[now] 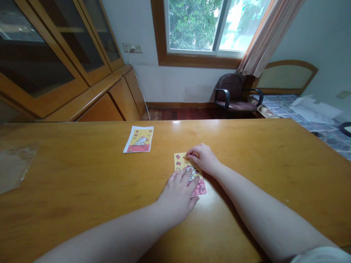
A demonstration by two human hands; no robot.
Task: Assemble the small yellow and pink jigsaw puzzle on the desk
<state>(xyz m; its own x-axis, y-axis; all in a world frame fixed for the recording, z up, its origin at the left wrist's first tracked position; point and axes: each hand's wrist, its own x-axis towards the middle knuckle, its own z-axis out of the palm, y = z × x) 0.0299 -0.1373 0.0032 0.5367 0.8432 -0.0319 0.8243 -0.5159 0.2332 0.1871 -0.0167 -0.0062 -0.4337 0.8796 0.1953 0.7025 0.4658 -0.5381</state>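
Observation:
A small yellow and pink jigsaw puzzle (179,163) lies on the wooden table (82,175) in front of me. My left hand (178,195) rests flat on its lower part, fingers stretched out over the picture. My right hand (203,157) is curled at the puzzle's top right corner, fingertips pinched together on the edge; whether a piece is in them is hidden. A printed card (139,139) with the same cartoon picture lies apart to the upper left.
A clear plastic sheet (13,164) lies at the table's left edge. Behind the table stand wooden cabinets (68,73), a dark armchair (233,95) under the window, and a bed (315,113) at right.

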